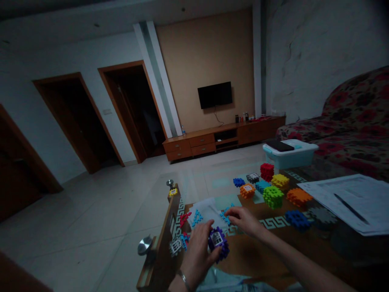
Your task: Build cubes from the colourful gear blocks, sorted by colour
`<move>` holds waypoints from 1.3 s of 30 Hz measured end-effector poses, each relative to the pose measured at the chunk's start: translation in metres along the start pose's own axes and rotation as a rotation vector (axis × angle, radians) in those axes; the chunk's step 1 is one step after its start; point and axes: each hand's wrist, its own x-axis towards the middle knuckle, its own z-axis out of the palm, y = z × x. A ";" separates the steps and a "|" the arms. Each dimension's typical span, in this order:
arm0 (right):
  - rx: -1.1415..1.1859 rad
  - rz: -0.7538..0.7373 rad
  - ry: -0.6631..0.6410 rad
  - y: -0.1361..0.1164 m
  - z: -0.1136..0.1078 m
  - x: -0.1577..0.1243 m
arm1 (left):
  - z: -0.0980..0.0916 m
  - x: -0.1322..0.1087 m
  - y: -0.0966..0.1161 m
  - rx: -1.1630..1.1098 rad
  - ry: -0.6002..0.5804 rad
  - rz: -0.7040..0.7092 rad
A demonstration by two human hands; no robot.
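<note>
A purple block assembly [219, 243] with a white window piece on its face is gripped between the thumb and fingers of my left hand [199, 245], low over the glass table. Farther right, my right hand [243, 219] pinches a light-blue toothed block piece [225, 215]. Another light-blue triangular piece [197, 218] and a red piece [184, 219] lie on and beside some white paper [208, 207]. Left of my left hand are a grey window piece [175, 246] and a small blue-and-red piece [184, 240], partly covered by the hand.
Stacked toothed blocks stand on the right: green [273, 197], orange [299, 197], red [267, 172], yellow [280, 181] and blue [298, 219]. Papers with a pen [351, 207] lie at the far right. Behind is a lidded tub [290, 156]. A yellow piece [173, 192] sits near the left corner.
</note>
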 end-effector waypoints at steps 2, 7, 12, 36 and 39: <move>-0.002 -0.001 0.002 -0.001 -0.003 -0.002 | 0.005 0.000 0.008 0.071 -0.030 -0.044; -0.041 0.013 0.014 -0.004 -0.012 -0.002 | 0.009 0.002 0.010 0.228 -0.053 -0.126; -0.296 0.179 0.091 0.002 -0.013 0.004 | 0.016 0.009 0.006 0.216 -0.095 -0.178; 0.175 0.142 0.400 -0.029 -0.020 0.042 | 0.066 0.072 0.025 0.261 -0.257 -0.147; 0.200 0.085 0.540 -0.024 -0.053 0.030 | 0.083 0.102 0.051 0.242 -0.241 -0.120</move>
